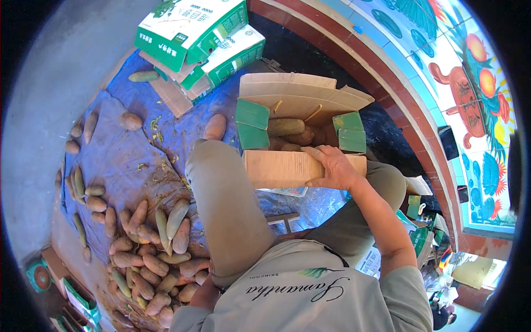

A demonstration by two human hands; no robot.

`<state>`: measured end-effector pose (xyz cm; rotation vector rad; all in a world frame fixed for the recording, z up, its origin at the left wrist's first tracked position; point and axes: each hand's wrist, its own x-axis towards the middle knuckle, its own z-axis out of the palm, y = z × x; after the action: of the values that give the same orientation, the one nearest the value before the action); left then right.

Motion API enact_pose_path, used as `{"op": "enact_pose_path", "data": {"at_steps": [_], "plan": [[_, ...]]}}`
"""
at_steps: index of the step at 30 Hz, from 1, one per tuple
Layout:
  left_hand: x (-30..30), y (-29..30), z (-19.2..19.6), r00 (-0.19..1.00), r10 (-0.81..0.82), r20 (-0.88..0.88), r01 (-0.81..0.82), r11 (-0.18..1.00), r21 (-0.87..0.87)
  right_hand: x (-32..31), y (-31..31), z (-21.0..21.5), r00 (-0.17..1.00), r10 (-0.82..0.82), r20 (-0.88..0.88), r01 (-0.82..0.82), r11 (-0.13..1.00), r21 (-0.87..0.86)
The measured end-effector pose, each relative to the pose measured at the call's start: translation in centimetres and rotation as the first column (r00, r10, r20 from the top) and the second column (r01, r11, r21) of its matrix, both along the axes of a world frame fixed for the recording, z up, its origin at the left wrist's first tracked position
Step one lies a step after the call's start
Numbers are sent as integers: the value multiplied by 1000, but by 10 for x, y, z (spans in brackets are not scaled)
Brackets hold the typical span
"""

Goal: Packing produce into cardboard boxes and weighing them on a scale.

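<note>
My right hand (333,169) holds the near flap of an opened cardboard box (276,169), fingers over its upper edge and thumb on the outer face. Between my knees, the box has brown inner walls, green side flaps and a cord handle. Inside lie several long root vegetables (286,127) that look like radishes, one greenish, others brown with soil. Of my left arm, only a stretch of forearm (206,294) shows beside my left thigh; the hand is hidden there, near a large heap of similar radishes (156,265).
A blue tarp (110,119) covers the floor on the left, with loose radishes scattered over it. Two green-and-white cartons (193,27) are stacked at the far side. A tiled wall with painted pictures (470,99) curves along the right, above more cartons and clutter.
</note>
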<state>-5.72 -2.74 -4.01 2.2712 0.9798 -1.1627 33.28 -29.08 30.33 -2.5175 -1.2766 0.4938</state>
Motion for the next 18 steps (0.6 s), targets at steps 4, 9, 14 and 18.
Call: {"op": "enact_pose_path", "data": {"at_steps": [4,9,14,18], "plan": [[-8,9,6,999,27,-18,-26,999,38,-1,2,3,1000,-5,-16,4,1000,-17],[-18,26,23,998,61,-35,-57,993,103,0,-3,-5,1000,-2,7,2,1000,11],[-30,38,35,994,104,-41,-96,982,163,1,-3,-3,1000,2,10,-2,1000,-18],[-45,49,29,992,121,-36,-111,972,206,0,-8,-4,1000,0,5,0,1000,5]]}}
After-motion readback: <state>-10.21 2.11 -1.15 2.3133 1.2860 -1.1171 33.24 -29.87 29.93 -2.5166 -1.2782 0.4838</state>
